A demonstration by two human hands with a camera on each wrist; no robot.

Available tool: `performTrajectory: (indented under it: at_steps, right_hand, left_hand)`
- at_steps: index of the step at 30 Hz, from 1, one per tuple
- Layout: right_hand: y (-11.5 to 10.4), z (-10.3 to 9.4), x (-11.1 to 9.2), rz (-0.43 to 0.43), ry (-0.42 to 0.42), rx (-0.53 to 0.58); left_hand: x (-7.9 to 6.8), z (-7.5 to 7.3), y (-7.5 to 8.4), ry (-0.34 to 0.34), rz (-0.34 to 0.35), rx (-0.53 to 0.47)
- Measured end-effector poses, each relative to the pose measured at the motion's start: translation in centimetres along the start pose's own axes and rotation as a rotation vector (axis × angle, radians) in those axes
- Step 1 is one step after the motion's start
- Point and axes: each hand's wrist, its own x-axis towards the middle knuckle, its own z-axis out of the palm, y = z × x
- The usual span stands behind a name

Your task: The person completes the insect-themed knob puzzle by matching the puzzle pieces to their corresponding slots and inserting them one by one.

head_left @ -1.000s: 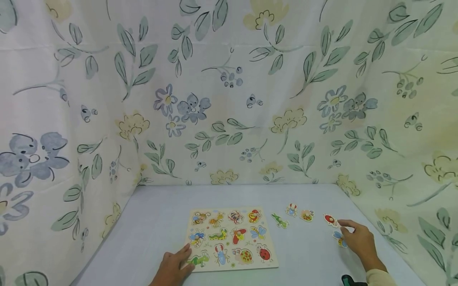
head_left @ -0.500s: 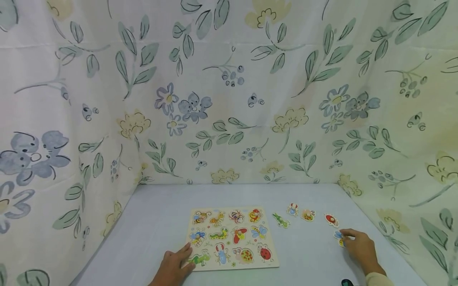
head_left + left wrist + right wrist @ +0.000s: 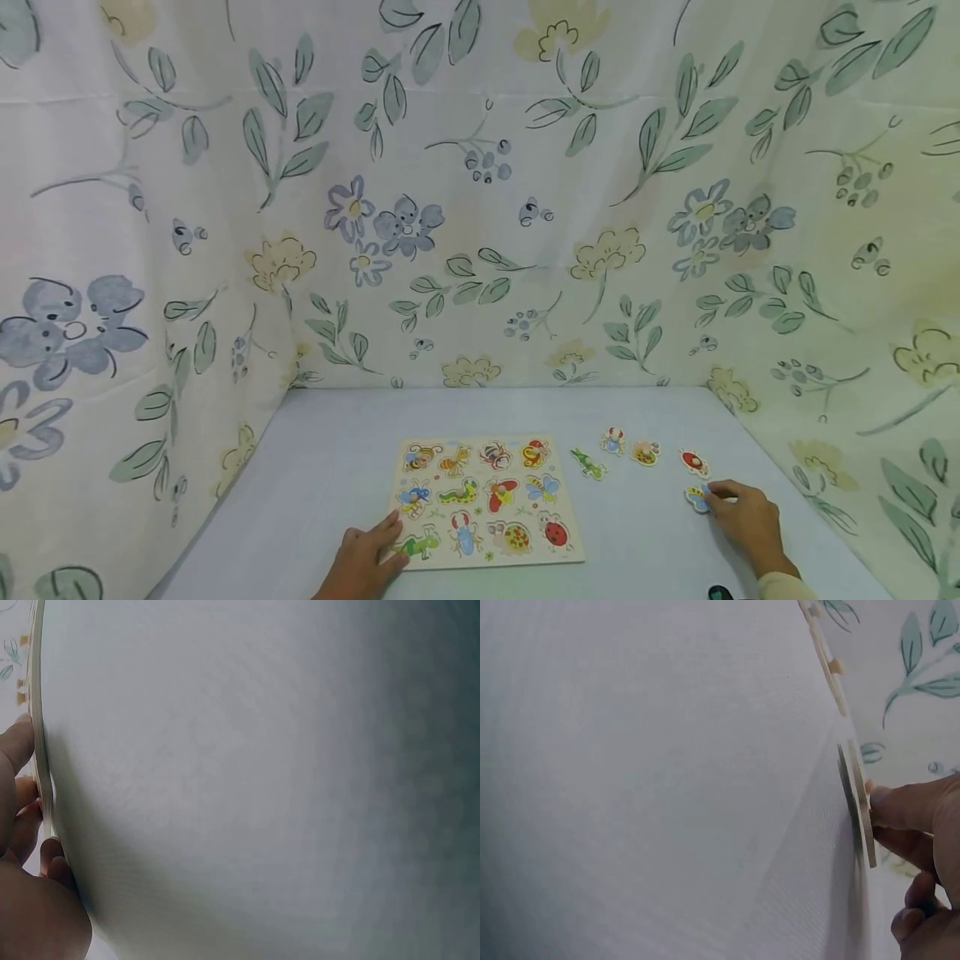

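on the pale table [image 3: 315, 467], right of the puzzle board [image 3: 568, 556]: right hand [image 3: 748, 521], thumb and fingertip pinching a blue-winged insect piece [image 3: 695, 498]. whether it clears the surface, can't tell. red ladybird piece [image 3: 694, 462] just beyond. left hand [image 3: 362, 557], fingers loosely extended, rests on the board's near left corner. green grasshopper piece [image 3: 588, 463] beside the board's right edge.
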Motion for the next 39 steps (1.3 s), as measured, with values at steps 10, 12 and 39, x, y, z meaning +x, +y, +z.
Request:
performTrajectory:
  at_steps: [10,12,39]
  right_hand:
    - [-0.2,0.3,-0.1,0.022,-0.027,-0.003]
    - [-0.4,0.3,-0.2,0.01,-0.003,-0.005]
    - [-1.8,0.4,-0.6,0.016,0.075,-0.006]
  left_hand:
    - [-0.2,-0.1,0.1,-0.018,-0.033,-0.02]
    - [-0.2,-0.2,0.1,-0.016,-0.026,-0.023]
    - [-0.4,-0.5,0.0,-0.007,0.052,-0.012]
